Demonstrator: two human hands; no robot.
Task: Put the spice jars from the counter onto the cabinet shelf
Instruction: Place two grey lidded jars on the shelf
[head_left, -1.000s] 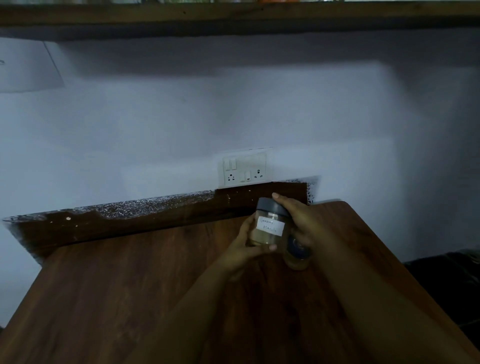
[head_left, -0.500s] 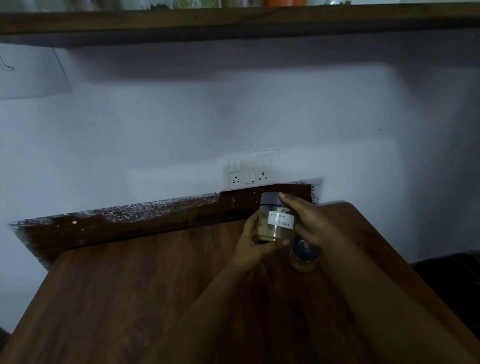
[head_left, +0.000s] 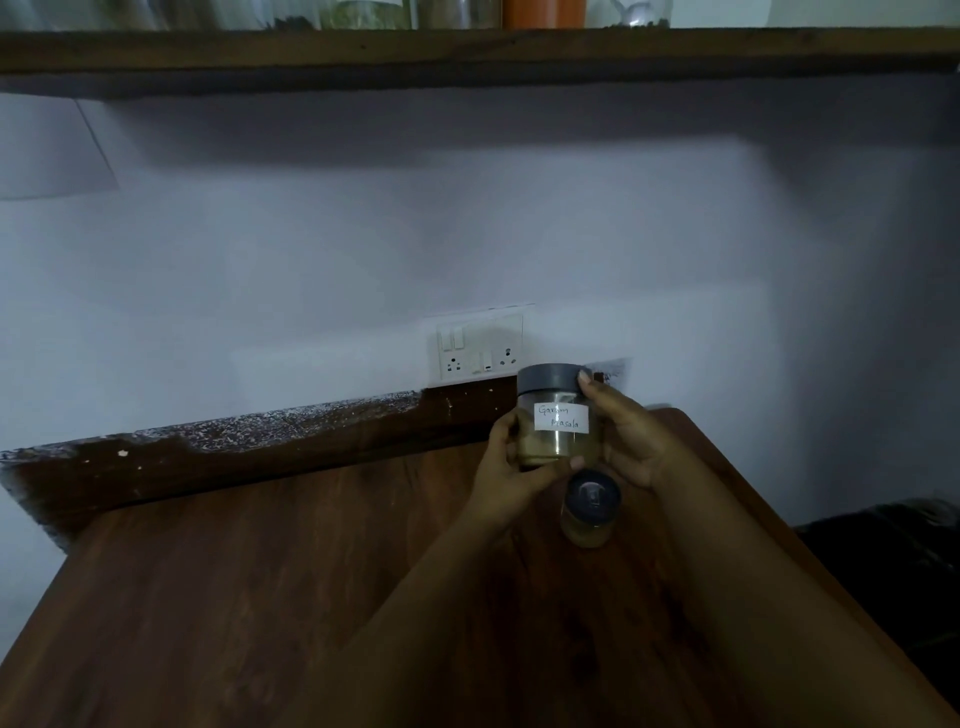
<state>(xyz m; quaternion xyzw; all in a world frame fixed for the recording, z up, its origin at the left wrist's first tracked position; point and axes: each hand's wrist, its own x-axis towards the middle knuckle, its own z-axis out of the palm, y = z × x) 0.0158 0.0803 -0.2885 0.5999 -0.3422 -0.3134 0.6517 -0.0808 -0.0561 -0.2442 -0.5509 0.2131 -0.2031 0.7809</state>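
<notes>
A glass spice jar (head_left: 557, 415) with a grey lid and a white handwritten label is held upright above the wooden counter (head_left: 260, 597). My left hand (head_left: 511, 475) grips its lower left side and my right hand (head_left: 626, 434) wraps its right side, a fingertip on the lid. A second, smaller jar (head_left: 591, 512) with a dark lid stands on the counter just below the held one. The wooden cabinet shelf (head_left: 467, 52) runs across the top, with several jars (head_left: 447, 13) on it.
A white socket and switch plate (head_left: 480, 345) sits on the wall behind the jars, above a dark wooden backsplash (head_left: 234, 447). A sheet of paper (head_left: 52, 150) hangs on the wall at upper left. A dark object (head_left: 893, 545) lies right of the counter.
Both hands have lifted the labelled jar upward, clear of the counter, uncovering the smaller jar below. The view has tilted up, showing more of the shelf.
</notes>
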